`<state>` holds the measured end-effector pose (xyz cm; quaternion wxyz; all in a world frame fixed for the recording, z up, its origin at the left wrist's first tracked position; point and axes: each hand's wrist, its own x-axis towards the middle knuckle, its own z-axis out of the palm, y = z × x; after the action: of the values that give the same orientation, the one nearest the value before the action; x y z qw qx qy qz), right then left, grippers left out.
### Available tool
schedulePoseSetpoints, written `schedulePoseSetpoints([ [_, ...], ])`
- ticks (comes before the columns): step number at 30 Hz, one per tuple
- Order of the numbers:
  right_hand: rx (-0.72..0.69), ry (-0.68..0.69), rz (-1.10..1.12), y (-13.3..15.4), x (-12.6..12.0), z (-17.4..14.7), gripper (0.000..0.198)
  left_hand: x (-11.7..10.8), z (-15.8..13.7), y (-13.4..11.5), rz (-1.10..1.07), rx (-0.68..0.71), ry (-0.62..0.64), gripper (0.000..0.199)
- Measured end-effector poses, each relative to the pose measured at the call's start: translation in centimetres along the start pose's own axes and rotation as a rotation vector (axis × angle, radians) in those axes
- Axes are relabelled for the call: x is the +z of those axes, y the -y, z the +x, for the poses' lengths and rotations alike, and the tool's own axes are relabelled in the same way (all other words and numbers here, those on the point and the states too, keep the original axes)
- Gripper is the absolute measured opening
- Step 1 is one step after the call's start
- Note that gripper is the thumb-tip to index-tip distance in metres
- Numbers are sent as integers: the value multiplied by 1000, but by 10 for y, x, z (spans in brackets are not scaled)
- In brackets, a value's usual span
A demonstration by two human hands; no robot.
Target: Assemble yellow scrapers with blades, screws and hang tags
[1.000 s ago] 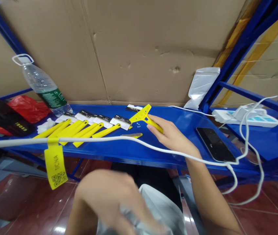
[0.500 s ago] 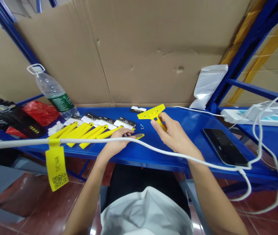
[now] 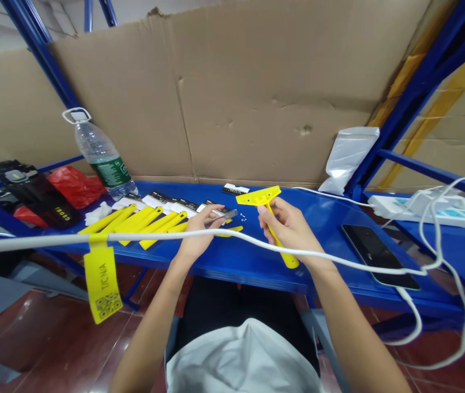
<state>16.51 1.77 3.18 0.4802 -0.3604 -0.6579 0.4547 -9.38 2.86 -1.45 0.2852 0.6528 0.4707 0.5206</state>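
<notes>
My right hand [image 3: 292, 225] is wrapped round the handle of a yellow T-shaped scraper [image 3: 259, 197], its wide head tilted up over the blue shelf. Between the fingers of my left hand [image 3: 200, 232] is a thin, greyish strip [image 3: 230, 216], perhaps a blade. A flat yellow piece [image 3: 232, 231] lies just beyond my left fingertips. Several tiny pale parts [image 3: 243, 216], too small to name surely, sit between the two hands. Left of my left hand, several yellow handles [image 3: 138, 222] rest in a row beside black-and-white packets [image 3: 156, 200].
A white cable [image 3: 154, 237] with a yellow tag [image 3: 102, 281] crosses in front of my hands. A phone [image 3: 374, 254] lies at right, near a power strip [image 3: 433, 210]. A water bottle [image 3: 107, 161], red bag [image 3: 75, 188] and black case [image 3: 31, 194] stand left.
My left hand has lifted the greyish strip off the flat yellow piece, which stays on the shelf. My right hand has turned the scraper, so its handle now shows below the hand.
</notes>
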Motion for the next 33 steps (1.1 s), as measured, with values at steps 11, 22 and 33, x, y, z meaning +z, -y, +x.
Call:
schedulePoseSetpoints([
  [11, 36, 24, -76, -5, -1, 0, 48, -21, -2, -39, -1117, -355, 10, 37],
  [22, 48, 87, -208, 10, 7, -7, 51, -20, -18, -65, -757, -146, -46, 33],
  [33, 73, 313, -74, 6, 26, -11, 42, -10, -33, -77, -412, -90, -127, 37],
])
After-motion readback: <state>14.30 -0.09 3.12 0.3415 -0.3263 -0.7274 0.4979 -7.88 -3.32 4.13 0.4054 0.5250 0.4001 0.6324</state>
